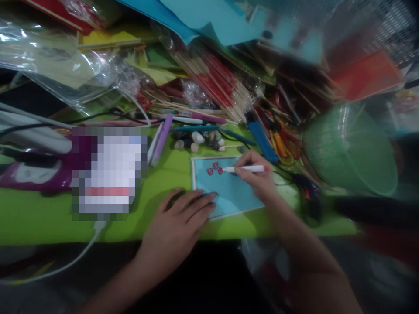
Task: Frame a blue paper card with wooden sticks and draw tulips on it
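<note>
A light blue card [229, 192] with a pale border lies on the green mat [39, 213]. Three small red drawn shapes [214, 169] sit near its top left corner. My right hand [258, 176] grips a white marker with a red end [248, 168], its tip touching the card beside the red shapes. My left hand [178, 222] lies flat with fingers stretched out, pressing the card's lower left corner.
Small pebbles [198, 140] and pens [162, 139] lie just behind the card. A bundle of red-tipped sticks [216, 85], scissors [283, 148], a green plastic bowl [350, 148], clear plastic bags [65, 65], coloured paper sheets [209, 17] and a white cable [75, 257] crowd the surroundings.
</note>
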`<state>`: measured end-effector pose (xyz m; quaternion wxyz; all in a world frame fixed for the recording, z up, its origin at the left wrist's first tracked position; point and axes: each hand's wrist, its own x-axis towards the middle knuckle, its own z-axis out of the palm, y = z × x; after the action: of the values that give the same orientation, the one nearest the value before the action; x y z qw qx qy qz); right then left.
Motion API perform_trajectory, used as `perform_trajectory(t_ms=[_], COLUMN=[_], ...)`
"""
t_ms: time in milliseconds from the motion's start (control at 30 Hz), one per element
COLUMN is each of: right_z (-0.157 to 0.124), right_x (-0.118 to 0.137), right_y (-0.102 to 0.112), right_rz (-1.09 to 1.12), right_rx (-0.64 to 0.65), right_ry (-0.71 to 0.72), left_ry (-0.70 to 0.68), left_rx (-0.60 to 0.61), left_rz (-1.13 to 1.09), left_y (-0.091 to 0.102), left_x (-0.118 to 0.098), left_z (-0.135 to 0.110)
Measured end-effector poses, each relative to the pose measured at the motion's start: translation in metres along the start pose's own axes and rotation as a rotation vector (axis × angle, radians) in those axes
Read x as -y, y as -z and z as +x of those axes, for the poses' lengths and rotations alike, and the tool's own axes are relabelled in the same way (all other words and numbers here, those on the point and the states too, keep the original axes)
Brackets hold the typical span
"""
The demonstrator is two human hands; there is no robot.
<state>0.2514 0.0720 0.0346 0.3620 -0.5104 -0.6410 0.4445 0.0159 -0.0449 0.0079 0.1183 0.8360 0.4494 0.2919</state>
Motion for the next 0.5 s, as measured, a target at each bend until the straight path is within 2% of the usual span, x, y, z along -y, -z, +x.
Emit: perform_trajectory(t_ms=[233, 500], right_z=[0.0017, 0.0009], right_x=[-0.0051, -0.0031], right_y=[0.0003, 0.0003], right_rz=[0.036, 0.008], right_rx=[-0.038, -0.026], right_ry=[-0.018, -0.015], left_ry=[-0.015, -0.005], left_rx=[0.003, -0.002], left_rz=[0.016, 0.000], left_y=[0.0004, -0.0008], left_x=[0.0003, 0.0001], left_z=[0.0004, -0.0002])
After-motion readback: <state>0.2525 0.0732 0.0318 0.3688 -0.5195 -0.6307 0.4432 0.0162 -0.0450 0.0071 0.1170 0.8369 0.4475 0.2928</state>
